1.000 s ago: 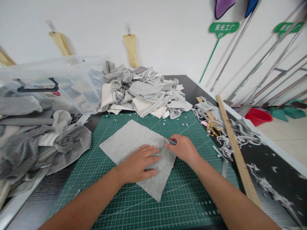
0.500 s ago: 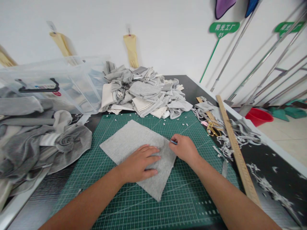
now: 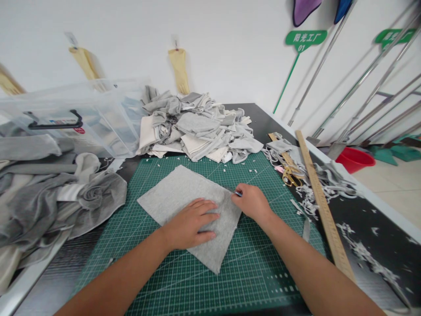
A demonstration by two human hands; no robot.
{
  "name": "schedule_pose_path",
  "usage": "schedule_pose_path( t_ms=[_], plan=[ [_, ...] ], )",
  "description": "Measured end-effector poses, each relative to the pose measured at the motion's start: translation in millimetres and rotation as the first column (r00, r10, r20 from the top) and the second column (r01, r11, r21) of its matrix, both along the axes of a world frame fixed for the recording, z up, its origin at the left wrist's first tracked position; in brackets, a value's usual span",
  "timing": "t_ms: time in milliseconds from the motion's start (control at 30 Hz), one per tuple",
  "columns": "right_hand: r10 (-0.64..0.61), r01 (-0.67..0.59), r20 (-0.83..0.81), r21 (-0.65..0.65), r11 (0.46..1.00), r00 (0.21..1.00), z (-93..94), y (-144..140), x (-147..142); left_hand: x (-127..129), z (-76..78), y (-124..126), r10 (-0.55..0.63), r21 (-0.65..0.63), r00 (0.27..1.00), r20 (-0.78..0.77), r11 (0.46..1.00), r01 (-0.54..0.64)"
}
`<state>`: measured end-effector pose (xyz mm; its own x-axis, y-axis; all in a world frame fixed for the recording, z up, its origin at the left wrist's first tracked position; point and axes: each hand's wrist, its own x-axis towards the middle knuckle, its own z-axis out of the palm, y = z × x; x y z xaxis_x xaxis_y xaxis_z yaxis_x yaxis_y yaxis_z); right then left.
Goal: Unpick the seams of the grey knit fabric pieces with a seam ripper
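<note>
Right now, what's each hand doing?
Left hand: open, flat on the grey fabric square.
Right hand: closed on a small blue tool.

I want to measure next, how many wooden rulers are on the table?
2. A long wooden ruler lies along the table's right side. A shorter one lies left of it, partly under fabric scraps and gold scissors. More could be hidden under cloth.

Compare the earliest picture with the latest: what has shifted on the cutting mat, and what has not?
The right hand, pinching a small blue tool, crept slightly farther along the edge of the grey cloth. Nothing was picked up or released. The left hand stays flat on the cloth, and the wooden ruler and scissors lie as before.
</note>
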<state>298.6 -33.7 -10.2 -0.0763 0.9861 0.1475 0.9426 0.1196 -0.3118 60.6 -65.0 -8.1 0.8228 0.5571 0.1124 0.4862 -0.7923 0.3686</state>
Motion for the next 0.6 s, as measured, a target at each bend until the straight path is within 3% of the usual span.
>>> schedule_pose_path(
  t_ms=[233, 333, 467, 600],
  plan=[
    [-0.027, 0.027, -0.018, -0.019, 0.999, 0.999, -3.2, 2.7, 4.8, 3.0, 1.0, -0.3, 0.025, 0.051, 0.999, 0.025, 0.998, -0.027],
    [-0.052, 0.052, -0.014, -0.016, 0.999, 0.999, -2.6, 3.5, 6.3, 1.7, 1.8, -0.4, 0.217, 0.099, 0.976, -0.021, 0.972, -0.214],
    [-0.1, 0.099, -0.031, -0.031, 0.995, 0.995, -1.2, 4.5, 7.4, -10.5, 8.7, -1.6, 0.539, 0.16, 0.825, -0.17, 0.841, -0.516],
    [-0.097, 0.096, -0.071, -0.021, 0.995, 0.993, -2.5, 5.0, 7.7, -24.6, 20.0, -8.6, 0.618, 0.165, 0.714, -0.328, 0.782, -0.601]
  ],
)
